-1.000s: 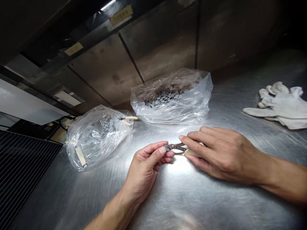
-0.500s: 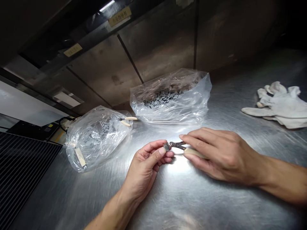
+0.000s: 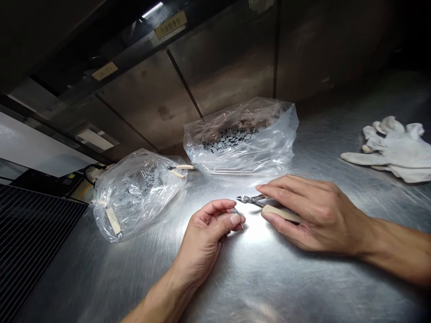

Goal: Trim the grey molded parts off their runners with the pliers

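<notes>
Between the thumb and fingers of my left hand [image 3: 210, 233] is a small grey piece [image 3: 235, 210], mostly covered by the fingertips. My right hand [image 3: 313, 213] holds cutting pliers [image 3: 251, 200] with cream handles. Their jaws point left, just above and to the right of the grey piece, and do not touch it. Behind my hands stands a clear plastic bag [image 3: 235, 161] with many small grey pieces [image 3: 229, 138] inside. Another clear bag [image 3: 134, 197] with grey pieces lies to the left.
A second pair of cream-handled pliers [image 3: 180, 170] rests at the left bag's edge, and a cream-coloured object [image 3: 113, 220] lies on that bag. White gloves [image 3: 393, 148] lie at the right on the metal table [image 3: 235, 287]. A metal wall [image 3: 229, 63] stands behind.
The pliers have moved slightly right, away from the grey piece, and show their jaws more clearly. My left fingers have shifted and now cover more of the piece.
</notes>
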Demonstrator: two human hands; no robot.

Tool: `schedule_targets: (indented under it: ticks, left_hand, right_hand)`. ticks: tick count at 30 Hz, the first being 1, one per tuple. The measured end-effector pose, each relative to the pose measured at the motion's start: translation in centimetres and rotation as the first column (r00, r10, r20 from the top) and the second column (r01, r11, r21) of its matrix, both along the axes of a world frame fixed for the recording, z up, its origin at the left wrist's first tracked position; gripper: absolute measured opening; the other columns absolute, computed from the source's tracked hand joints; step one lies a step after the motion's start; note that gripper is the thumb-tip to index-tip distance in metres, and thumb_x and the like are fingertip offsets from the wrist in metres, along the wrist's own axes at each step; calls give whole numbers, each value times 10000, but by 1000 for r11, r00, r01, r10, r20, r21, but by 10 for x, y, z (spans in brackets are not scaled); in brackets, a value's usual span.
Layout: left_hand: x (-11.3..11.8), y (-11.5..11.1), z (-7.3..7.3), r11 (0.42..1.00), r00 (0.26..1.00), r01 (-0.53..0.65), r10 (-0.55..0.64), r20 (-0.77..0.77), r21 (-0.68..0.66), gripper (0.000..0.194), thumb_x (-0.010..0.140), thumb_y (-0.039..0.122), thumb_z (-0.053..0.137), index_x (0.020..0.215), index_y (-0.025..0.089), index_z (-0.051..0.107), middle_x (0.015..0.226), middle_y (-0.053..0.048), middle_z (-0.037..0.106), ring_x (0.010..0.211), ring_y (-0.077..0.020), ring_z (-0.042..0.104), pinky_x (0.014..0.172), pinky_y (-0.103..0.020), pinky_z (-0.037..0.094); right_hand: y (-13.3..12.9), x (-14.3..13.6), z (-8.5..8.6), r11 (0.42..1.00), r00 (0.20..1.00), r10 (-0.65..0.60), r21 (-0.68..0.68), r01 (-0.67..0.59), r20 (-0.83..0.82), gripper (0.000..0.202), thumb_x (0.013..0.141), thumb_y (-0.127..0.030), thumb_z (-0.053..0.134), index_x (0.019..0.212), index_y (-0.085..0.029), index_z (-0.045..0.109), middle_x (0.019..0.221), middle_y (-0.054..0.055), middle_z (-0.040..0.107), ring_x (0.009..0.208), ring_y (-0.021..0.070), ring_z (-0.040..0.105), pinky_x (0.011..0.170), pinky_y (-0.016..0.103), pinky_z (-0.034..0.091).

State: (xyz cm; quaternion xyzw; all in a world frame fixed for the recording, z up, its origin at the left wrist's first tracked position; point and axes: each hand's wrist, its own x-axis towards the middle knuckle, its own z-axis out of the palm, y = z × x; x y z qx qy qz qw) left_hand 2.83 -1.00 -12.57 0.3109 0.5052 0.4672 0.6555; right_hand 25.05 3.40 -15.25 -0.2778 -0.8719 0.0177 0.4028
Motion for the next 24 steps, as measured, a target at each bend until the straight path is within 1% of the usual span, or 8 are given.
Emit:
schedule_targets:
  ticks: [5,10,17,21,24]
  left_hand:
    - [-1,-1,0,1000,999,-6,5,-41,-20,258,706,162,868,932,164,744,802,-46,761,743,-123,694,765,-222,511]
    - [0,-2,-2,999,996,-33,32,-78,-10,260,717,190,867,950,172,754,866,-56,773,760,-123,686,776,-226,503]
    - [4,-6,-6,995,987,-63,74,-139,79,287,720,211,872,974,180,742,835,-13,741,758,-117,679,762,-220,516]
    - [8,-7,-5,989,979,-98,116,-168,115,285,706,188,878,947,162,728,798,-1,727,711,-95,668,721,-193,518]
    - [11,-9,-3,987,973,-108,129,-190,119,279,715,186,868,949,156,718,795,-3,727,713,-99,671,723,-197,526]
  right_hand:
    - [0,0,0,1000,1000,11,-1,-11,2,291,927,-217,621,1187,-88,644,1058,118,684,894,218,661,740,332,531]
    - [-5,0,2,997,999,15,74,-18,40,311,921,-226,639,1193,-75,650,1030,96,688,875,215,647,725,344,500]
    - [-10,-5,6,985,990,-37,175,13,137,320,940,-248,617,1211,-80,643,1001,86,691,825,230,617,662,369,426]
    - [-10,-5,8,977,983,-70,212,33,169,312,950,-260,600,1196,-72,646,958,84,693,789,231,604,644,374,399]
    - [-10,-4,10,971,979,-76,237,29,190,309,949,-257,596,1188,-67,647,948,89,697,776,231,597,643,375,391]
